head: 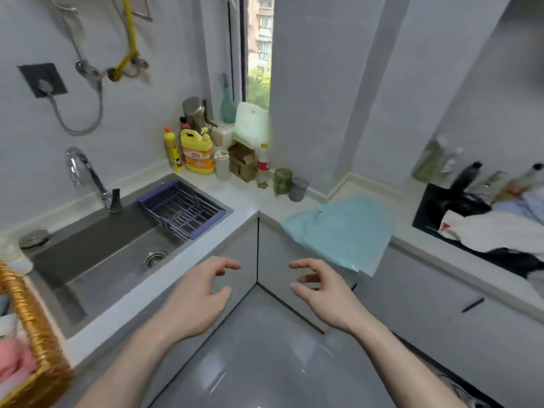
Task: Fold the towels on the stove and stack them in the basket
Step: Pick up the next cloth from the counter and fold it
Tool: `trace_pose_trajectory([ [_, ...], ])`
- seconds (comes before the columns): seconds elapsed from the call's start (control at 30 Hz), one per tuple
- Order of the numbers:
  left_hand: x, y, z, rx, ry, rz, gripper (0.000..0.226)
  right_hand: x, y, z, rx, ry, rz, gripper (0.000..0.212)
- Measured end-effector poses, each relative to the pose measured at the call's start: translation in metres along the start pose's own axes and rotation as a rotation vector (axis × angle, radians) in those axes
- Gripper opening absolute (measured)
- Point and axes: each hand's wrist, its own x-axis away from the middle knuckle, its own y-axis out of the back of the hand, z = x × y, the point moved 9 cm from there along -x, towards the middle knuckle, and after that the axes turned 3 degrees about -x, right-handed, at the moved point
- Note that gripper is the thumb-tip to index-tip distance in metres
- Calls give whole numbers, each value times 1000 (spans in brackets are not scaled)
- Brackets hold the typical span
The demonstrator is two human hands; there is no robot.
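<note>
A light blue towel [341, 231] lies spread flat on the counter, one corner hanging over the front edge. At the far right a pile of white and pale blue towels [497, 228] lies on the black stove [432, 207]. The golden woven basket [38, 334] stands at the lower left with pink cloth [14, 360] inside. My left hand [200, 295] and my right hand [323, 293] hover in front of the cabinet corner, fingers loosely curled, holding nothing. The right hand is just below the blue towel's hanging corner.
A steel sink [112, 254] with a purple drain rack [182, 210] and a tap [85, 175] lies to the left. Detergent bottles [197, 154], a small box and cups [290, 184] crowd the back corner. Bottles [459, 169] stand behind the stove.
</note>
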Motion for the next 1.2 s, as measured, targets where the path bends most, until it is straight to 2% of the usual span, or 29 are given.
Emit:
trace_pose_trajectory([
  [0.3,-56,-125,-153,-51,-276,236,44,76,171,-76,-58,-132,-338,33],
  [0.63,-128,-262,-303,-46,-541,450,41,146,313,-151,-77,-312,-628,30],
  [0.73,-149,-297,-339,-37,-593,529,41,150,352,-168,-83,-344,-698,31],
  [1.0,-242,-369,-420,-43,-672,617,41,127,456,-202,-92,-388,-809,33],
  [1.2,-287,-444,-465,-96,-691,699,39,129,503,-247,-153,-449,-870,34],
])
